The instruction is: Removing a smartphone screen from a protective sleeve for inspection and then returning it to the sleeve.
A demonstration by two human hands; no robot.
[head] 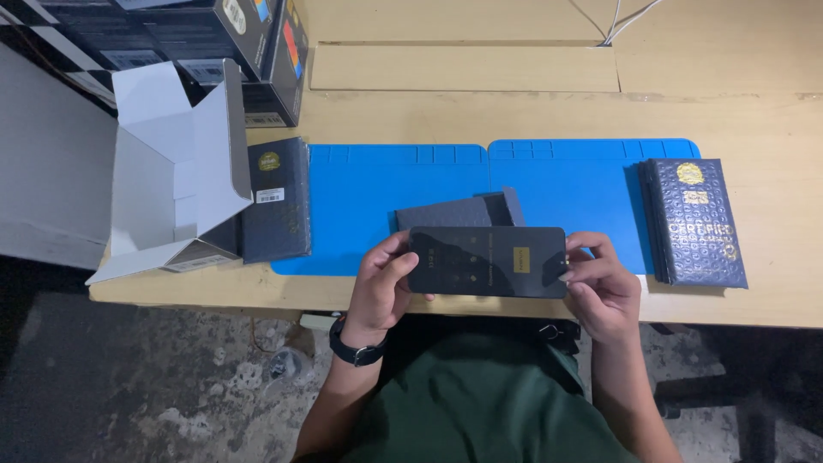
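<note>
Tabletop [514,111]: pale wood, spanning the view, with a lighter wooden panel set along its far side.

Blue mats [369,197]: two ribbed work mats laid edge to edge across the middle of the tabletop.

White carton [171,163]: open, flaps raised, at the left end of the tabletop, partly overhanging its near edge.

Stacked black boxes [214,43]: far left corner, behind the white carton.

Dark patterned box [696,221]: flat, with gold emblem, lying just right of the blue mats.

Dark flat box [276,199]: with a small white label, resting between the white carton and the left mat.

Dark sleeve [463,210]: grey-blue, flat on the mat, just behind the held item.

Black flat panel [487,261]: phone-shaped, with a small yellow sticker, held level over the near edge of the tabletop, between both hands.

Left hand [381,287]: fingers closed around the panel's left end, thumb across its face; black watch [358,350] on the wrist.

Right hand [600,287]: fingers pinching the panel's right end.

White cables [621,17]: far edge, upper right.
</note>
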